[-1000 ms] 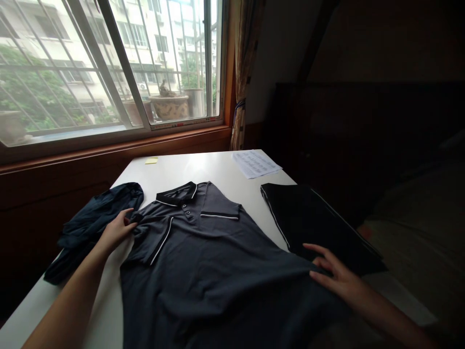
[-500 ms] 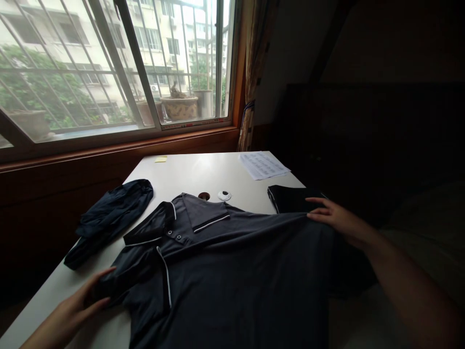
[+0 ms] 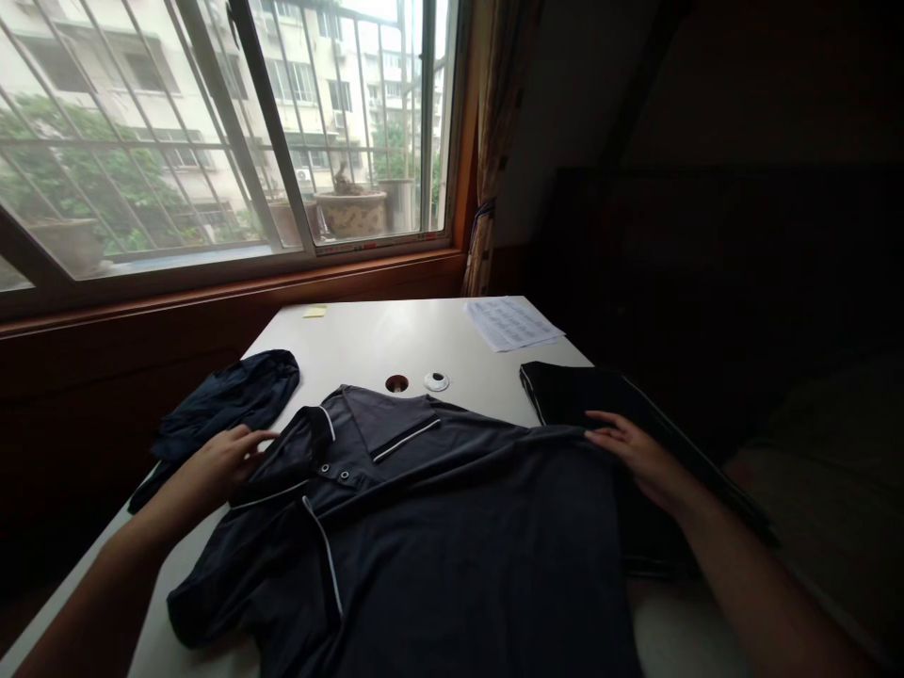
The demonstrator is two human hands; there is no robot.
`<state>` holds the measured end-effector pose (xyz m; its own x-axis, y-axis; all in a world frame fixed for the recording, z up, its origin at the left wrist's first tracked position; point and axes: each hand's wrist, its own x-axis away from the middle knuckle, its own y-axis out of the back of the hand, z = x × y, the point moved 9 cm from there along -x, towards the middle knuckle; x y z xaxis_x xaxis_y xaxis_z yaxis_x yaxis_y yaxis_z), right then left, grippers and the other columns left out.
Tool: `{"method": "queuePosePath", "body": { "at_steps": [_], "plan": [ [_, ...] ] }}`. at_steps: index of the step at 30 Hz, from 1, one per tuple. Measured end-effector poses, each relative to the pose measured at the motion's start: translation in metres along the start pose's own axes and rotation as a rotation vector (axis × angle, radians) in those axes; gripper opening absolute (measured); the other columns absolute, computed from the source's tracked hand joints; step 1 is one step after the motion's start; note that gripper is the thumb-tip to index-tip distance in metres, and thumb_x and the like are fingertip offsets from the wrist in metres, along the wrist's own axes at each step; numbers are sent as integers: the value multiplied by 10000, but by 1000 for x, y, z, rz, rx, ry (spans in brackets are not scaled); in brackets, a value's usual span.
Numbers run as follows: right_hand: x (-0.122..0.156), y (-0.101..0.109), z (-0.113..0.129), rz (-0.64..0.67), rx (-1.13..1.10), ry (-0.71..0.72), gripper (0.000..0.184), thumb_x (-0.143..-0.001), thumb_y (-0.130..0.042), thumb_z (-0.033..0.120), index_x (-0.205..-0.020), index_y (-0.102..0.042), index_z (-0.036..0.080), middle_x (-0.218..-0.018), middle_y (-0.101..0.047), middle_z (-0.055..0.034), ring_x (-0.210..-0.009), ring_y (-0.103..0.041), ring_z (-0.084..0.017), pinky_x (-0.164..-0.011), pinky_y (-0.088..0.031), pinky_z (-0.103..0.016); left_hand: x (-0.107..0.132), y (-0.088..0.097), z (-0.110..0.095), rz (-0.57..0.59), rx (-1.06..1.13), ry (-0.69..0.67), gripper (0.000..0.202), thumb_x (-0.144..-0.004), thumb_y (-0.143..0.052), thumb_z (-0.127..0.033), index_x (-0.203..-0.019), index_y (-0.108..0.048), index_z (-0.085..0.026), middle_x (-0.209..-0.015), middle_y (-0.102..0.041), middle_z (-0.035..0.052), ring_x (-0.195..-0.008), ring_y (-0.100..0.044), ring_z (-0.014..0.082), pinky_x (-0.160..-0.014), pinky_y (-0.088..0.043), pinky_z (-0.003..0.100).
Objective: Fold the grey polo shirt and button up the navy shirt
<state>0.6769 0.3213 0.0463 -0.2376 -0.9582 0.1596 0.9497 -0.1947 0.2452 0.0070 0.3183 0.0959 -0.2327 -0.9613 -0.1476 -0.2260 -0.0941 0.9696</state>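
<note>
A dark grey polo shirt (image 3: 466, 508) lies spread on the white table (image 3: 353, 334), its collar to the left and white piping on collar and sleeves. My left hand (image 3: 222, 466) is at the collar, index finger stretched over its outer edge; the thumb is hidden. At the far right edge of the polo shirt, my right hand (image 3: 628, 447) pinches the cloth between thumb and fingers, with some fingers stretched out. Beneath that hand lies a dark folded garment (image 3: 565, 386) with a pale edge line.
On the left side of the table rests a crumpled navy garment (image 3: 230, 391). Beyond the shirt are a round cable hole (image 3: 396, 383) and a white round cap (image 3: 436, 381). Printed sheets (image 3: 512, 323) and a yellow sticky note (image 3: 314, 311) lie near the back edge, below a barred window (image 3: 353, 122).
My left hand has left the sleeve side and moved up and right to the collar. My right hand has shifted slightly left and lower with the shirt edge, which now lies flatter.
</note>
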Motion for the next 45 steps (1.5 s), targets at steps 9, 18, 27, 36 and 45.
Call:
{"method": "queuePosePath", "body": {
  "at_steps": [9,18,27,36,45],
  "plan": [
    [16,15,6,-134,58,124,499,-752,-730,424,-1201,-588,259,-989,-623,-44,-880,-645,-216,-721,-535,-296,-100,-79,8,173,-58,-15,598,-787,-513,-197,-1383,-504,-246,-1156,-563,119,-1022,-597,274,-964,-449,385],
    [-19,8,15,-204,67,158,468,-796,-635,375,-1238,-515,280,-971,-570,-43,-817,-618,-204,-632,-514,-278,-101,-62,17,100,-122,113,269,-834,-459,-178,-1059,-591,-245,-1037,-570,64,-867,-583,214,-744,-443,302],
    [-84,-20,38,-225,431,173,432,-828,-552,287,-1255,-498,252,-986,-634,-66,-876,-644,-229,-773,-524,-336,-70,-32,56,-63,-258,210,271,-915,-355,-220,-1068,-578,-206,-1046,-594,97,-813,-613,231,-659,-432,317],
    [-114,-49,49,-200,590,121,419,-795,-595,232,-1212,-561,244,-988,-644,-74,-839,-624,-222,-763,-493,-323,-97,-35,58,15,-57,-10,412,-774,-489,-228,-1151,-652,-242,-1159,-650,54,-1052,-595,248,-947,-460,329],
    [-104,-38,32,-183,660,120,448,-813,-601,254,-1258,-557,221,-982,-657,-75,-857,-642,-216,-770,-499,-312,-172,-75,47,76,-79,21,428,-848,-541,-422,-1195,-661,-204,-1206,-634,133,-1043,-608,268,-932,-462,359]
  ]
}}
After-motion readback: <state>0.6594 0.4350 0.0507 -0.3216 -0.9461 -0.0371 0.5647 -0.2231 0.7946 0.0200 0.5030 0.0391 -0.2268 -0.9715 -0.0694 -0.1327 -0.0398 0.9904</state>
